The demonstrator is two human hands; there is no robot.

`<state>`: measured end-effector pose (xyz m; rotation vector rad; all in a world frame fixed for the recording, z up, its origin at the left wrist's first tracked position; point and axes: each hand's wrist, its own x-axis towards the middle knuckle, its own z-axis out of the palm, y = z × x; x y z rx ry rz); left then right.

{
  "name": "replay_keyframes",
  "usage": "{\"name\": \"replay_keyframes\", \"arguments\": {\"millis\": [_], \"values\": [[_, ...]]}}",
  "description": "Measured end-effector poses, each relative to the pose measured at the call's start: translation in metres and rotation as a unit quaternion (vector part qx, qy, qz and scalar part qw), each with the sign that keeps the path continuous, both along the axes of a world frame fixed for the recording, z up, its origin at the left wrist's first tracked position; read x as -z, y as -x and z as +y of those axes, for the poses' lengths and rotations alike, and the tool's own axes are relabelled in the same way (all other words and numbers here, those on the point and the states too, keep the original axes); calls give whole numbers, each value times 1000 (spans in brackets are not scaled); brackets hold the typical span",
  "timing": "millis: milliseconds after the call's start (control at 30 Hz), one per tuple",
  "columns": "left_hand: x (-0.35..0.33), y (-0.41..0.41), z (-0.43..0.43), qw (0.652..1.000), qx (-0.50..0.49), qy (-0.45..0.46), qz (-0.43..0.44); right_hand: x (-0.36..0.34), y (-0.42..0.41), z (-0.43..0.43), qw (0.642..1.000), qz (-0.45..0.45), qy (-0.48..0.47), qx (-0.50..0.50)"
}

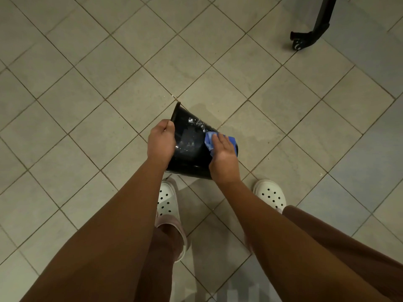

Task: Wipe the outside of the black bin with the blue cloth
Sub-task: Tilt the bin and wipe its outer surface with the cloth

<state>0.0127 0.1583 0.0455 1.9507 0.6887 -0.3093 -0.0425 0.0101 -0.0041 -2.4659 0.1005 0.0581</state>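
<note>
The black bin (189,147) is held tilted above the tiled floor, its wall streaked with white foam. My left hand (161,143) grips the bin's rim on the left side, fingers curled over the edge. A blue cloth (209,139) lies against the bin's right side. My right hand (223,156) presses the cloth flat onto the wall with straight fingers. Most of the cloth is hidden under that hand.
Beige floor tiles (87,83) with dark grout spread all around. My two feet in white clogs (166,200) stand just below the bin. A black curved furniture leg with a caster (309,33) stands at the upper right.
</note>
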Motion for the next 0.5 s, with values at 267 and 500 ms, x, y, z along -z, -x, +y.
{"name": "replay_keyframes", "arguments": {"millis": [267, 500], "values": [[-1, 3, 1, 1000, -16, 6, 15, -1, 15, 24, 992, -64, 12, -109], [-6, 0, -6, 999, -29, 36, 25, 2, 11, 17, 997, -60, 22, -34]]}}
